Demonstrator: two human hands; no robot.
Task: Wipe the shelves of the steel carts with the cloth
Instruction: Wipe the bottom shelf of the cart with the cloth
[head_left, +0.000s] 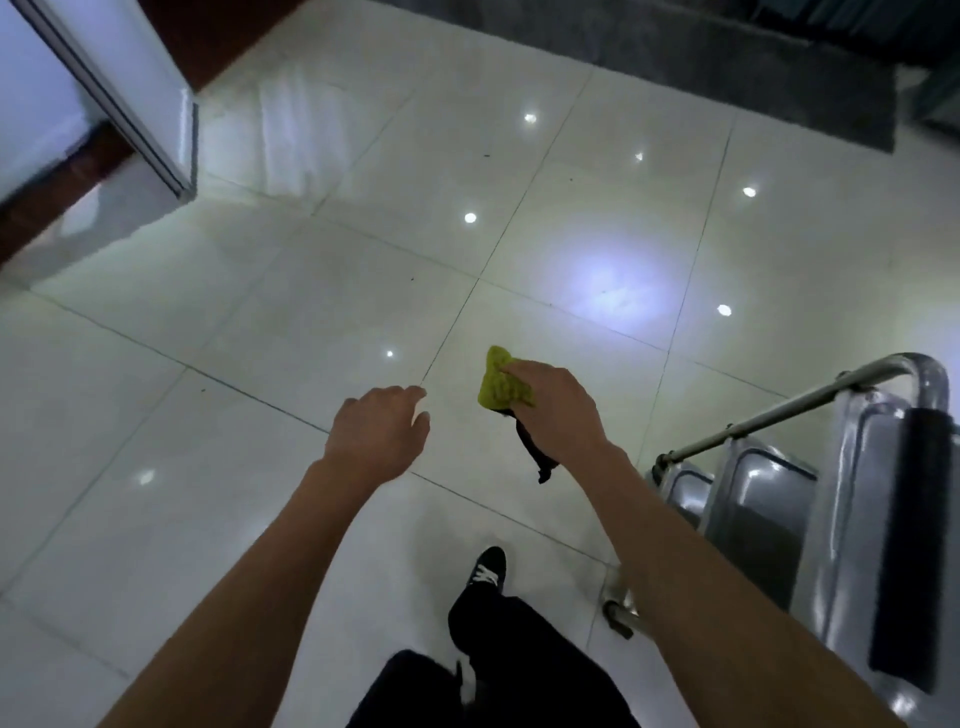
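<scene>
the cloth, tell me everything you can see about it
The cloth is yellow-green with a nubby, towel-like texture, bunched rather than spread flat. The right hand grips it, fingers curled over its top, and holds it in the air above the tiled floor, left of the steel cart and not touching it. A dark strip hangs down below the hand; whether it is part of the cloth is unclear.

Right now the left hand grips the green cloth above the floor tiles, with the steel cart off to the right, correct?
Not quite: the head view shows the right hand gripping the green cloth; the left hand holds nothing. The steel cart is indeed off to the right.
</scene>
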